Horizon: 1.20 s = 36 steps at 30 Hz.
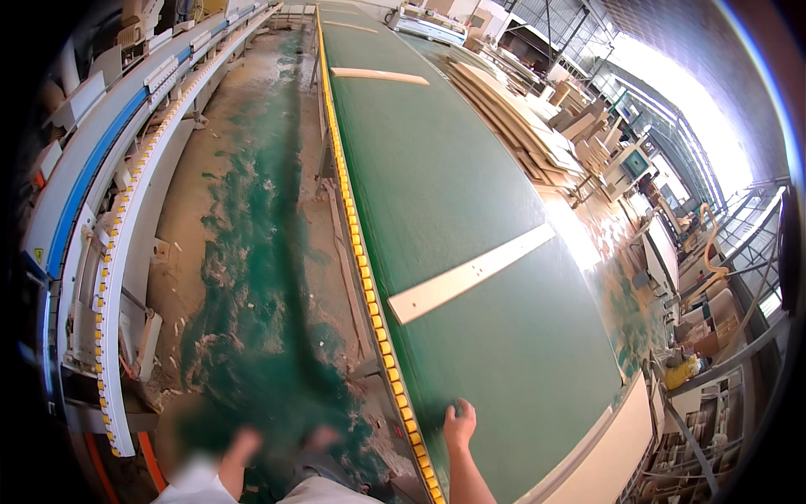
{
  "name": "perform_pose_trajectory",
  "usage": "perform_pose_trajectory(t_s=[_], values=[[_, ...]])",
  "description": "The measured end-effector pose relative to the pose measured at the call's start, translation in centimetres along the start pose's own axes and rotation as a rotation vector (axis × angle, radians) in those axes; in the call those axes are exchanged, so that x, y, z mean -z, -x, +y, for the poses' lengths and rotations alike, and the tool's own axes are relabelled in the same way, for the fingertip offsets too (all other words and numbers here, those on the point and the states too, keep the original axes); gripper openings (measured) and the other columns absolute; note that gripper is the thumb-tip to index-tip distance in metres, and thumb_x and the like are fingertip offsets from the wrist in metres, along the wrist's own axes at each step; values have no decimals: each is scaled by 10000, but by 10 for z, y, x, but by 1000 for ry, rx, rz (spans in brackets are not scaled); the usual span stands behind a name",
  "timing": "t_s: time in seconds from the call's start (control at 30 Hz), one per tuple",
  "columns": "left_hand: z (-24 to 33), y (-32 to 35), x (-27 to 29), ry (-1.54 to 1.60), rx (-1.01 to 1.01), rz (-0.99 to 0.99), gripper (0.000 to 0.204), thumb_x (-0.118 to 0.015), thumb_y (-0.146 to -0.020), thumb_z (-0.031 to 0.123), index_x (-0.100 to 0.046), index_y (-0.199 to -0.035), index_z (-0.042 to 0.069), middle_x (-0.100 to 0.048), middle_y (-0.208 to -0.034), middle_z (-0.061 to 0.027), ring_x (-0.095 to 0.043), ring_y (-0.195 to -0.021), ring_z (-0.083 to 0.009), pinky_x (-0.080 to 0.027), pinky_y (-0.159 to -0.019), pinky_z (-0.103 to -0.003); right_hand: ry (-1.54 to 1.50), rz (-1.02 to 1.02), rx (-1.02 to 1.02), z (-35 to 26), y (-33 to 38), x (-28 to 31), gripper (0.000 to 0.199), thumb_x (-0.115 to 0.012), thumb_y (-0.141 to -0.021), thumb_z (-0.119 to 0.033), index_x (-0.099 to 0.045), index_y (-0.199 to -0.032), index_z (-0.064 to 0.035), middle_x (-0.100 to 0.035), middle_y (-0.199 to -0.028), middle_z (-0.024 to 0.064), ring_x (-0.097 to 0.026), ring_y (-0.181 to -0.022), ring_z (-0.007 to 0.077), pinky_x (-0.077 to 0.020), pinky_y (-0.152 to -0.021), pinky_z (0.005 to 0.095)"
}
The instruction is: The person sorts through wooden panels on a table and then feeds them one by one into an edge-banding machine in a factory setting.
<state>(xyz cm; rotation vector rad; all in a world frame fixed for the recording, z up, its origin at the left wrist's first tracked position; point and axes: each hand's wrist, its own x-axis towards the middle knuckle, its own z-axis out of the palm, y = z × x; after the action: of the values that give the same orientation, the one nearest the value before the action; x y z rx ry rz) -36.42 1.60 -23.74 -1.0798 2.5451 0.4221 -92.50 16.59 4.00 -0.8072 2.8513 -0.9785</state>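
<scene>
My right hand [459, 422] hovers over or rests on the near part of a wide green conveyor belt [470, 176]. Its fingers are curled with a gap showing between them, and nothing visible is held. Farther along lies a pale strip board [472, 273] with small holes, set at a slant across the belt, apart from the hand. My left hand [245, 442] hangs low over the floor at the left, below a white sleeve. It is smeared, so its fingers cannot be made out. A blurred patch sits beside that arm.
Yellow rollers [369, 290] line the belt's left edge. More strips, such as one pale board [379, 76], lie farther up the belt. A long machine [92, 193] with a blue band stands left across the dusty floor [252, 277]. Stacked panels [512, 109] and a near-right board [600, 449] flank the right.
</scene>
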Motion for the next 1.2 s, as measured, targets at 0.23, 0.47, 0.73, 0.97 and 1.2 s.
perform_pose_trajectory(t_s=[0.23, 0.47, 0.73, 0.97, 1.2], values=[[-20, 25, -11, 17, 120, 26, 221, -569, -910, 227, -747, -876, 100, -694, -863, -170, -681, -783, -314, -549, -693, -485, 22, -9, -78, -46, -82, -49, 549, -711, -878, -255, -559, -1344, -8, -580, -1322, 216, -533, -1241, 391, -437, -1061, 452], [3, 15, 23, 473, 300, 207, 258, -511, -924, 243, -710, -863, 91, -677, -829, -181, -668, -740, -357, -540, -680, -511, 95, -71, -511, -83, -112, -72, 1019, -775, -797, -523, -263, -1564, -90, -371, -1516, 252, -309, -1431, 427, -316, -1126, 604], [-1, -7, 28, 245, -75, 217, 205, -548, -891, 214, -718, -887, 100, -694, -911, -167, -680, -823, -338, -552, -721, -502, 300, -6, -704, -34, -85, -54, 1093, -789, -771, -560, -190, -1603, -182, -304, -1550, 257, -233, -1475, 432, -260, -1119, 692], [-1, -5, 60, -2, -239, -32, 110, -644, -827, 148, -713, -901, 105, -690, -879, -149, -680, -784, -324, -551, -674, -461, -73, 346, -529, 52, -9, 66, 869, -842, -693, -283, -457, -1452, -109, -620, -1238, 229, -606, -1159, 378, -487, -1014, 487], [42, -64, 99, -246, -494, 102, 126, -655, -834, 195, -733, -833, 95, -718, -835, -140, -690, -748, -329, -559, -695, -443, -708, 442, -609, 113, 213, 246, 737, -838, -745, -85, -491, -1394, -56, -644, -1174, 154, -648, -1005, 204, -544, -845, 322]])
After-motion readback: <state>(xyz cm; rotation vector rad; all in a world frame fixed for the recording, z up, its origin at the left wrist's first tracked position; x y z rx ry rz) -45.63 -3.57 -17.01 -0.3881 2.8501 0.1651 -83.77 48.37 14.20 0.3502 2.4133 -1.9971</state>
